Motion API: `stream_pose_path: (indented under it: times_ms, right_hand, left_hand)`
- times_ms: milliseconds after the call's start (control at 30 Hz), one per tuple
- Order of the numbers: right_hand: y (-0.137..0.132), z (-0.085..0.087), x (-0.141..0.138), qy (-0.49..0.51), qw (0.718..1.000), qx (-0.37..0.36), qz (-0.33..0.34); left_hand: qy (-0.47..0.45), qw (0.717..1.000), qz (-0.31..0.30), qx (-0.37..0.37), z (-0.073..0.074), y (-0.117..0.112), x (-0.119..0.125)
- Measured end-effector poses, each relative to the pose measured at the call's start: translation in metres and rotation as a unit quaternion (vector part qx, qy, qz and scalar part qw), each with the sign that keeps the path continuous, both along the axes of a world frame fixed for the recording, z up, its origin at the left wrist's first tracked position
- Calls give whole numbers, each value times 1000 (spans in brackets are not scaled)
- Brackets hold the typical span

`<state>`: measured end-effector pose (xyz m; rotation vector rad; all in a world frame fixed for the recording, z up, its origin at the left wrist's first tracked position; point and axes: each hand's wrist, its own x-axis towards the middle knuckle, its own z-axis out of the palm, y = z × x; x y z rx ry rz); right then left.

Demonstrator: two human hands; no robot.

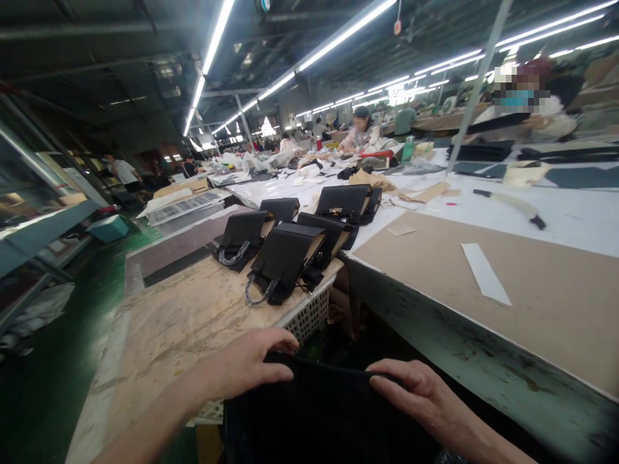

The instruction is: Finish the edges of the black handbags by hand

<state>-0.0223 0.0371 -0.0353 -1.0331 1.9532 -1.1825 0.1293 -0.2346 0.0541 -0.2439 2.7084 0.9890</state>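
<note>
My left hand [249,366] is closed on the top edge of a black item [333,415], thumb on the near side and fingers over the far side. At the other end of that edge, my right hand [418,386] pinches it between thumb and fingers. The edge is stretched between both hands, low in front of me. Too dark to make out, the item could be a bag body or loose cloth. Beyond my hands, several black handbags stand on a worn board, the nearest handbag [285,258] with its plastic-wrapped handle [261,293] toward me.
The worn board [159,341] rests over a white plastic crate [309,316]. To the right, a table edge [459,328] borders a brown sheet [546,277] with a white strip [485,274] on it. A curved tool [512,205] lies farther back. Co-workers sit across the tables.
</note>
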Motion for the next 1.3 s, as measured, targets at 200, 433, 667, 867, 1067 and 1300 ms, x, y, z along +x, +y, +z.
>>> stream_pose_path:
  times_ms: [200,433,667,867,1067,1300]
  right_hand:
    - [8,2,-1,-75,997,-20,12]
    - [3,0,-5,-205,978,-42,-24]
    - [-4,-10,-12,-302,948,-26,-100]
    - [3,-22,-24,-323,939,-32,-113]
    - [5,-32,-33,-311,944,-41,-97]
    - [5,-40,-33,-130,986,-50,-93]
  left_hand:
    - [53,995,-73,34,-9,42,-37]
    - [-9,991,-93,93,-18,42,-62]
    - [-38,992,-98,71,-24,53,-86]
    - [-64,989,-120,57,-32,59,-109]
    - [-42,992,-106,55,-37,55,-114]
    - [14,993,-114,18,-43,55,-111]
